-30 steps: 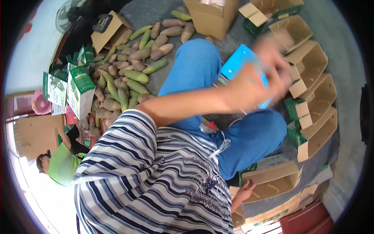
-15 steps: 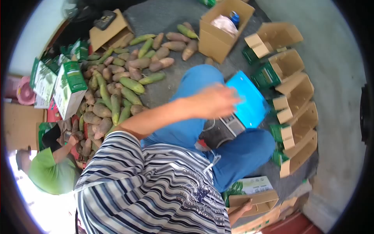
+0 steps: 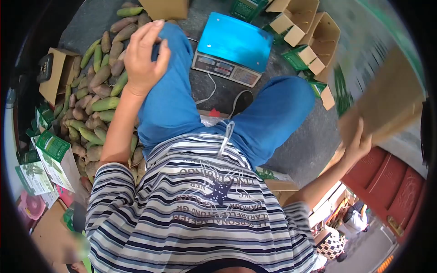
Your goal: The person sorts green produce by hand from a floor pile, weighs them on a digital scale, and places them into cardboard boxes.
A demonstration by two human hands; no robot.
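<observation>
My left hand hovers over or rests on my left knee, fingers apart, with nothing in it. Out to the right, my right hand grips the lower edge of a green-and-white cardboard box, raised off the floor and blurred by motion. Between my knees and beyond them stands a digital scale with a bare blue tray and a grey display panel. A large pile of long green and reddish-brown tubers or gourds lies left of my left leg.
Open cardboard boxes stand in a row along the right wall. Printed cartons are stacked at the left, near a pink object. Another carton sits by my right hip. A red door and people outside appear at lower right.
My left hand has moved from over the scale back to my left knee. My right hand has lifted a box from beside my hip up and out to the right. The view has turned.
</observation>
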